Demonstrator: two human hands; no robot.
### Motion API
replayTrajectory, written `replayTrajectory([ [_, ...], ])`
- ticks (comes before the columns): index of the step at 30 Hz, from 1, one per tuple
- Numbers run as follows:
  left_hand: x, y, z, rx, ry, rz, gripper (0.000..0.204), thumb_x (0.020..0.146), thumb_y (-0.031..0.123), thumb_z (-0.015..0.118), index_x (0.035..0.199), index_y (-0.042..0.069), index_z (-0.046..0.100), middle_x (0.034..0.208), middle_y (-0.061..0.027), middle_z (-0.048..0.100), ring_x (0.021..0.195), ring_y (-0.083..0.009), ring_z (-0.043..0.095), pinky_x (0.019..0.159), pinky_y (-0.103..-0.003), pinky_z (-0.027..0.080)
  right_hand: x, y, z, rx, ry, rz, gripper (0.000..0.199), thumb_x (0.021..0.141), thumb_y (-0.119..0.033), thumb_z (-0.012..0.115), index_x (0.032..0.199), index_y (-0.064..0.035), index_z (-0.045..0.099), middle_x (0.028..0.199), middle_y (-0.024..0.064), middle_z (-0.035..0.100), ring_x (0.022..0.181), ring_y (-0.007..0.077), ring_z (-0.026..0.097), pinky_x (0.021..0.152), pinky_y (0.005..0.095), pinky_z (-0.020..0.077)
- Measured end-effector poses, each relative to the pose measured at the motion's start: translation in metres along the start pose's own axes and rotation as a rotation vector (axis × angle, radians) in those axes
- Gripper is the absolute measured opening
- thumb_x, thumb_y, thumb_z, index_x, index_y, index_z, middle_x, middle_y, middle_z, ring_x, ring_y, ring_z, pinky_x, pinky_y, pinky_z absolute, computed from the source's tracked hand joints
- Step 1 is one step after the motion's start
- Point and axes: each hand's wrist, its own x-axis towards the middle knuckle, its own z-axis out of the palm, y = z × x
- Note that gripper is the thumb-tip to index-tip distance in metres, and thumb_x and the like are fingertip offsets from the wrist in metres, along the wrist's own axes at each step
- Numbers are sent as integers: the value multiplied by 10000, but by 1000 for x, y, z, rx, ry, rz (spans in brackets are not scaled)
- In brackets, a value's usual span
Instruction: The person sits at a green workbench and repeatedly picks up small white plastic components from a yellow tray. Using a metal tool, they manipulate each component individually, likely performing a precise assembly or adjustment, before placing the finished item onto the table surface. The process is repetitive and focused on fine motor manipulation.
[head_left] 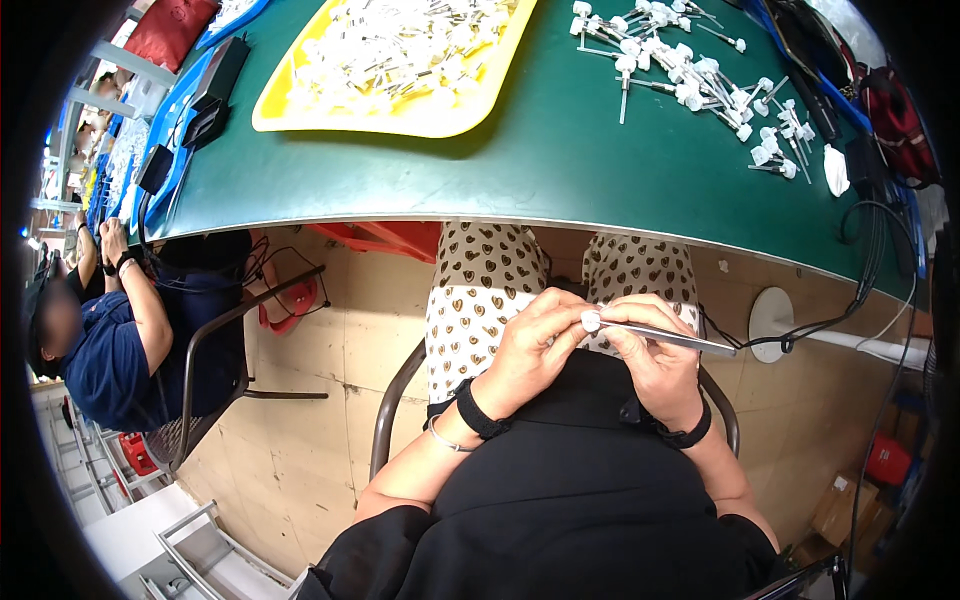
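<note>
Above my lap, my left hand [530, 345] pinches a small white plastic piece [591, 321] between thumb and fingers. My right hand [655, 365] is closed around slim grey metal tweezers [690, 340], whose wide end sticks out to the right. The tip of the tweezers meets the white piece, or lies right beside it; the fingers hide the exact contact. Both hands are close together, below the table's front edge. On the table at the right lies a loose pile of white plastic pieces with thin stems [690, 85].
A yellow tray [420, 125] full of similar white pieces stands on the green table [330, 185]. Black cables [870, 250] hang at the right edge. A black box [215, 90] and blue trays are at the left. A person [125, 325] sits at the left.
</note>
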Motion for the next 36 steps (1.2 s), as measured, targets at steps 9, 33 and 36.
replayTrajectory([
  [9, 0, 0, -1, 73, -22, 43, 193, 867, -46, 694, 1047, 20, 717, 991, -93, 658, 852, -233, 690, 728, -317, 564, 0, 2, 1, -48, -13, -11, 112, 911, -23, 692, 1008, 4, 740, 941, 105, 699, 839, 206, 668, 708, 307, 552],
  [33, 0, 0, 0, 42, -49, 17, 209, 880, -25, 695, 1078, 34, 721, 964, -89, 650, 815, -221, 677, 711, -314, 559, -2, 6, 1, 72, 1, 85, 72, 923, -25, 683, 970, 11, 724, 928, 95, 694, 816, 170, 644, 706, 291, 528],
  [36, 0, 1, -1, 62, -55, 17, 207, 877, -28, 695, 1074, 33, 719, 964, -89, 651, 817, -223, 680, 711, -317, 561, -2, 8, 0, 64, -6, 83, 74, 927, -35, 683, 967, 10, 725, 929, 93, 695, 816, 167, 643, 706, 289, 526],
])
